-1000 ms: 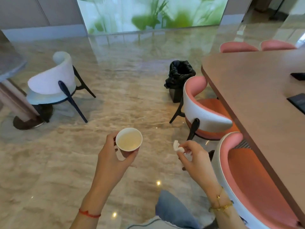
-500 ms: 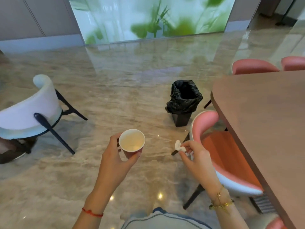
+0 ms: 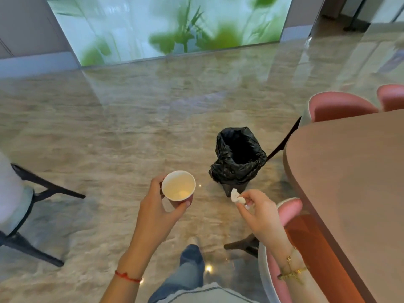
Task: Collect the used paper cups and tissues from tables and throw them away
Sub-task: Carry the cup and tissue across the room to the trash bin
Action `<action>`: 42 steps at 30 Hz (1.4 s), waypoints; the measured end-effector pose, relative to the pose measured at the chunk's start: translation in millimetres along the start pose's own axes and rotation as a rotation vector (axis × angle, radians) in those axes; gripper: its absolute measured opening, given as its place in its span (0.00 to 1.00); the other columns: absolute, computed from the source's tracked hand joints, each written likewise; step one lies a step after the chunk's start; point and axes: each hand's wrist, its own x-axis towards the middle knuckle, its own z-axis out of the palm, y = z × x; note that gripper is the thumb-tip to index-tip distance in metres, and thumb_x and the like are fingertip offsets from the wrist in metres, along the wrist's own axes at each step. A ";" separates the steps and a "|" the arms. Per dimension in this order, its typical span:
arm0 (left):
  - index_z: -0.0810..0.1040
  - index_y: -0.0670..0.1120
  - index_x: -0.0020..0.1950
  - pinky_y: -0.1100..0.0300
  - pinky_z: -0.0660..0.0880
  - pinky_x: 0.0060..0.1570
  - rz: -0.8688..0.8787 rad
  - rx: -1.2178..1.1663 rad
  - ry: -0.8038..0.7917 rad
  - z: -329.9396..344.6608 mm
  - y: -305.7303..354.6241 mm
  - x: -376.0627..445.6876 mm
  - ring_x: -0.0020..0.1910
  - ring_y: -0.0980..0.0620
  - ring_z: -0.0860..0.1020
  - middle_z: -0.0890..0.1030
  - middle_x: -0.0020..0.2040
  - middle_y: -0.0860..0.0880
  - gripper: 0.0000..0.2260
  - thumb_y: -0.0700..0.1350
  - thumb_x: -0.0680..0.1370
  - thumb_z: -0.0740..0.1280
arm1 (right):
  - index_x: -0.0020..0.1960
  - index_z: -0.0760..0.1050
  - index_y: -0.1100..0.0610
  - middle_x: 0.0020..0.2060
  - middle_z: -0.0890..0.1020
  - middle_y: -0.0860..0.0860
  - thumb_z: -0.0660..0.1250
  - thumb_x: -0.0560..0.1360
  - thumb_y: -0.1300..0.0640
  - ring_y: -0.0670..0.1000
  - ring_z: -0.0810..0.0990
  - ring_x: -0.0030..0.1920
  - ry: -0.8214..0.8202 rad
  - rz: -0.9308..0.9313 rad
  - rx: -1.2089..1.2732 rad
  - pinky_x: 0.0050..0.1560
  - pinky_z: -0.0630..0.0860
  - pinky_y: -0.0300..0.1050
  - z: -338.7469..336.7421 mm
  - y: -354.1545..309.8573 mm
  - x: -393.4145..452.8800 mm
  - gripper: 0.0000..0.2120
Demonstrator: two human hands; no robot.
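Item: paper cup [image 3: 178, 186], upright, gripped by left hand [image 3: 157, 212] fingers, short of the bin [image 3: 237, 157]. Item: tissue [image 3: 236, 196], pinched in right hand [image 3: 260, 217] fingers, just before the bin. Handling: carry both over the bin's mouth, keep cup level, then release.

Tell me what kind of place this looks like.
Probably an office lounge or meeting area: a long wooden table with pink chairs, polished marble floor, and a lined waste bin.
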 end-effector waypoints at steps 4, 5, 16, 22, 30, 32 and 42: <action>0.65 0.62 0.60 0.77 0.70 0.45 0.069 0.024 -0.072 25.5 -1.7 116.9 0.54 0.62 0.75 0.73 0.57 0.64 0.29 0.53 0.66 0.78 | 0.45 0.75 0.51 0.38 0.76 0.45 0.68 0.74 0.56 0.44 0.74 0.42 0.068 0.036 0.003 0.42 0.71 0.41 9.0 13.8 97.1 0.02; 0.65 0.62 0.60 0.75 0.70 0.45 0.078 0.026 -0.092 32.8 -0.6 144.8 0.55 0.61 0.75 0.73 0.57 0.63 0.29 0.53 0.66 0.78 | 0.45 0.75 0.51 0.38 0.76 0.44 0.68 0.74 0.56 0.44 0.74 0.42 0.084 0.049 0.010 0.42 0.72 0.41 9.6 17.7 118.6 0.03; 0.68 0.56 0.63 0.59 0.74 0.54 0.123 0.074 -0.269 173.1 -6.9 393.5 0.57 0.55 0.73 0.73 0.57 0.58 0.31 0.53 0.65 0.79 | 0.46 0.75 0.52 0.40 0.77 0.46 0.66 0.76 0.55 0.45 0.76 0.43 0.130 0.234 -0.016 0.45 0.76 0.43 -2.0 107.9 322.9 0.01; 0.68 0.54 0.64 0.61 0.72 0.51 0.044 0.090 -0.365 270.0 -20.4 489.6 0.59 0.53 0.73 0.74 0.59 0.56 0.31 0.55 0.66 0.78 | 0.46 0.74 0.51 0.40 0.78 0.46 0.66 0.77 0.53 0.44 0.76 0.42 0.079 0.358 -0.027 0.45 0.76 0.41 -7.9 177.6 421.9 0.03; 0.68 0.52 0.66 0.61 0.69 0.52 -0.108 0.130 -0.462 355.5 -38.6 574.7 0.59 0.51 0.72 0.72 0.59 0.56 0.33 0.56 0.65 0.78 | 0.50 0.75 0.54 0.44 0.79 0.48 0.65 0.76 0.53 0.47 0.78 0.45 -0.103 0.479 -0.043 0.50 0.76 0.43 1.7 256.8 519.8 0.06; 0.68 0.51 0.66 0.59 0.70 0.52 -0.150 0.147 -0.488 370.6 -44.9 590.1 0.60 0.50 0.72 0.72 0.59 0.55 0.33 0.54 0.66 0.78 | 0.52 0.75 0.54 0.46 0.79 0.48 0.66 0.75 0.53 0.47 0.78 0.46 -0.149 0.507 -0.030 0.51 0.76 0.42 6.0 269.7 534.5 0.08; 0.58 0.52 0.76 0.64 0.63 0.60 -0.181 0.314 -0.610 389.9 -63.0 634.2 0.71 0.50 0.67 0.65 0.74 0.52 0.34 0.49 0.74 0.72 | 0.62 0.73 0.53 0.53 0.78 0.48 0.67 0.76 0.51 0.48 0.75 0.55 -0.199 0.527 -0.031 0.57 0.72 0.40 7.2 294.6 562.2 0.16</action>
